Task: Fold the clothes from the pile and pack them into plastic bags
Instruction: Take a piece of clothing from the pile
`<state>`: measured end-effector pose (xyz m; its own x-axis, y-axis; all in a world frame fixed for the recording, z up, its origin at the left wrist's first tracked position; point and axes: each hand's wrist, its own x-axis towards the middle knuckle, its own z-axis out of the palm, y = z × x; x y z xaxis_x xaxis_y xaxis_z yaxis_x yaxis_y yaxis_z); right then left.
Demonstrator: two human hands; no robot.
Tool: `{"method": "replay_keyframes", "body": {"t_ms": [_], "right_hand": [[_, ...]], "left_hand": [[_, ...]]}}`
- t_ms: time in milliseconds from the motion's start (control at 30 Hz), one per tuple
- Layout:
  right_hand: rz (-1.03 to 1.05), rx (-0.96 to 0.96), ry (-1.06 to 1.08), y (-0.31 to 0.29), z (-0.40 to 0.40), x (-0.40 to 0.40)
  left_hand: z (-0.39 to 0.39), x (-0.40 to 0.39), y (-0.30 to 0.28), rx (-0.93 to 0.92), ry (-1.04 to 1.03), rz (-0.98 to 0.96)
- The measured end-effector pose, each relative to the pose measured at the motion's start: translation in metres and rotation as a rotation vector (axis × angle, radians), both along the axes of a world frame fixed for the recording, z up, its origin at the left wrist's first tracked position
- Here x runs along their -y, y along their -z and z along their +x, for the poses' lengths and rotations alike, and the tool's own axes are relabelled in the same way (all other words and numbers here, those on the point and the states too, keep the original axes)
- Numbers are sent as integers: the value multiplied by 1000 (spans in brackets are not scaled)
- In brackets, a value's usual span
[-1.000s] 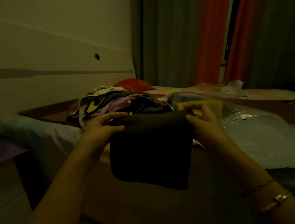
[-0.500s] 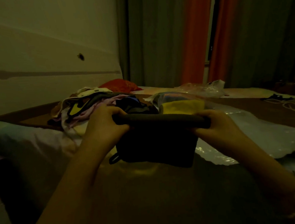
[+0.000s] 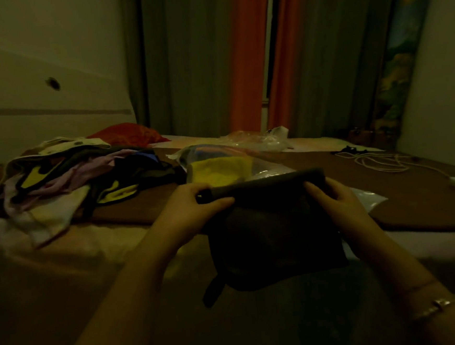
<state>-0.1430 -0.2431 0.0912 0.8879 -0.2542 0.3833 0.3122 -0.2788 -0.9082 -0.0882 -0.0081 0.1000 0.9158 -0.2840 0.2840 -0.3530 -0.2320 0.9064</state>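
Left hand point(image 3: 193, 202), its forearm rising from seven o'clock, curls its fingers over the top left edge of a folded dark garment point(image 3: 274, 234) at frame centre. Its thumb lies across the front. Right hand point(image 3: 340, 204) grips the top right edge, forearm from five o'clock. At ten o'clock lies the clothes pile point(image 3: 66, 179); at twelve, a plastic bag point(image 3: 218, 167) holding yellow cloth.

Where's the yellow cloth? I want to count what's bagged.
In the head view, the yellow cloth lies centre, inside a clear bag, just right of the pile and behind the left hand.
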Motion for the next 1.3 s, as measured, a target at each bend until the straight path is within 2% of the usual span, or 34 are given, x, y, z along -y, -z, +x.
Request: {"method": "replay_keyframes", "body": {"t_ms": [133,200,333,467,533,633,733,867,1000,1133,1233,1300], "right_hand": [[-84,-27,113,10,4,17],[-99,-64,165,11,7,23],[-77,-145,197,16,12,34],[59,-247,209,17,14,38],[122,-263,216,17,14,38],[171,-301,234,18,16,36],[136,-395,217,18,20,31],[127,-446,163,18,28,23],[284,-490,118,19,45,22],[258,-614,102,12,75,30],[382,-503,124,8,100,37],[440,-402,149,10,117,43]], "left_hand": [[1,24,8,163,-33,180],[-1,33,9,166,-14,195],[-1,45,7,-18,112,58],[0,53,11,-240,234,-128],[1,56,17,-261,227,-119],[3,61,26,-118,126,47],[2,65,32,76,14,216],[6,62,34,187,-125,165],[7,70,31,146,-110,61],[10,91,30,33,-38,1],[22,109,32,3,-26,-2],[34,120,36,-8,-60,80]]}}
